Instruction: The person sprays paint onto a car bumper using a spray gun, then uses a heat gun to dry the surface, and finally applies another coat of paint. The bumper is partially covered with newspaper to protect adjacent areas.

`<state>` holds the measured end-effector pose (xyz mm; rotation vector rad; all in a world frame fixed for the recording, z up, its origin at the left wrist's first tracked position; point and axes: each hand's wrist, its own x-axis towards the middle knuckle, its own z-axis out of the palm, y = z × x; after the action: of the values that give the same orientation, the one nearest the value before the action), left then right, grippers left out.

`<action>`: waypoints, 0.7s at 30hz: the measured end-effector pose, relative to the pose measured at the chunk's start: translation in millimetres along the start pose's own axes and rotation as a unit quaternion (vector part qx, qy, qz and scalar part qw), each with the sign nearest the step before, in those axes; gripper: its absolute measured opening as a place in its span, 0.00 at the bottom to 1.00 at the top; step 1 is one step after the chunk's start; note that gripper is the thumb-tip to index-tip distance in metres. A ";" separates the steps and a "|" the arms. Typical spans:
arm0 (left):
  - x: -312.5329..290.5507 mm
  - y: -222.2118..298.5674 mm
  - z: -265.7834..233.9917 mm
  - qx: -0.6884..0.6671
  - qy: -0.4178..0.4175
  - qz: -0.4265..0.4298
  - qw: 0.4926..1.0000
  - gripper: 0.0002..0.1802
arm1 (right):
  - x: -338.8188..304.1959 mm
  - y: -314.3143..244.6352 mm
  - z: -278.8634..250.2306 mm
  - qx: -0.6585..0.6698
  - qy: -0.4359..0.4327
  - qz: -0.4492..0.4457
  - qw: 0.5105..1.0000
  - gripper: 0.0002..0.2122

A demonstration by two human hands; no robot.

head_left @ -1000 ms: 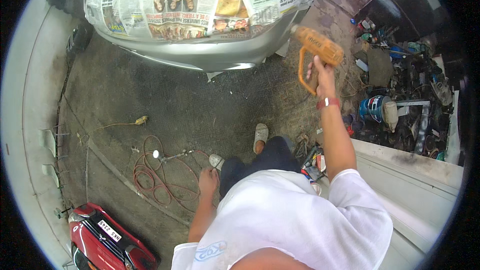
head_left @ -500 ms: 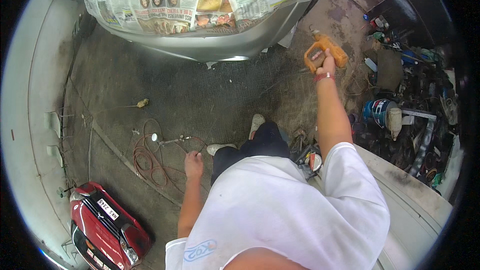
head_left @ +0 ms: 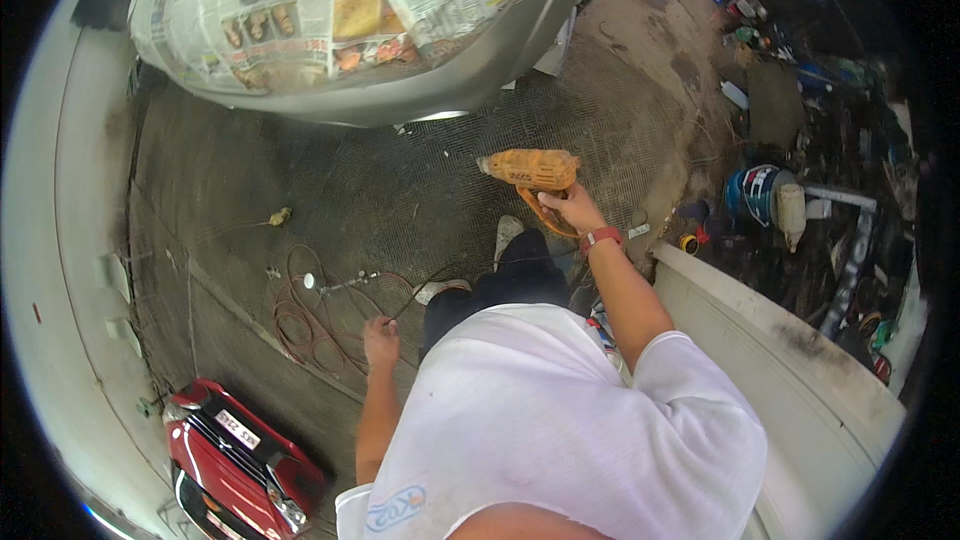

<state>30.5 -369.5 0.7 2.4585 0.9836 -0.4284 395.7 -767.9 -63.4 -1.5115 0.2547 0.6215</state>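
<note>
My right hand (head_left: pixel 572 208) is wrapped round the handle of an orange heat gun (head_left: pixel 535 170). The gun lies level above the floor, its metal nozzle aimed to the left. Lower down on the left, my left hand (head_left: pixel 381 340) is closed, its fingers pinching a thin dark cord (head_left: pixel 440 272) that runs across in front of my legs toward the right. Ahead of me is a silver car bumper (head_left: pixel 370 112), with newspaper sheets (head_left: pixel 290 15) covering the part above it.
A coiled reddish hose (head_left: pixel 292 325) with a round gauge (head_left: pixel 309 281) lies on the floor near my left hand. A red car front (head_left: pixel 230 460) sits at lower left. Tools and scrap clutter the right side around a blue bucket (head_left: pixel 748 192). A pale panel (head_left: pixel 740 330) stands beside my right arm.
My right hand has brought the heat gun nearer and to the left, turning its nozzle leftward. My left hand has shifted slightly down, and a cord now shows at its fingers.
</note>
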 end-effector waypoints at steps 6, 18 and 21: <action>26.8 32.5 -13.7 0.044 -0.056 0.061 0.996 0.12 | 20.1 -69.3 -53.7 0.080 0.147 -0.047 0.985 0.16; 58.6 86.1 -64.1 0.216 -0.150 0.059 0.963 0.24 | 5.6 -99.6 -66.5 -0.113 0.207 -0.323 0.917 0.26; 58.7 110.4 -67.5 0.244 -0.179 0.005 0.953 0.24 | -6.4 -90.3 -54.7 -0.187 0.054 -0.372 0.907 0.30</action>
<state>157.4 -372.2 64.7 2.6573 0.7768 -1.1905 450.0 -817.4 12.7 -1.8515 -0.3802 -0.0375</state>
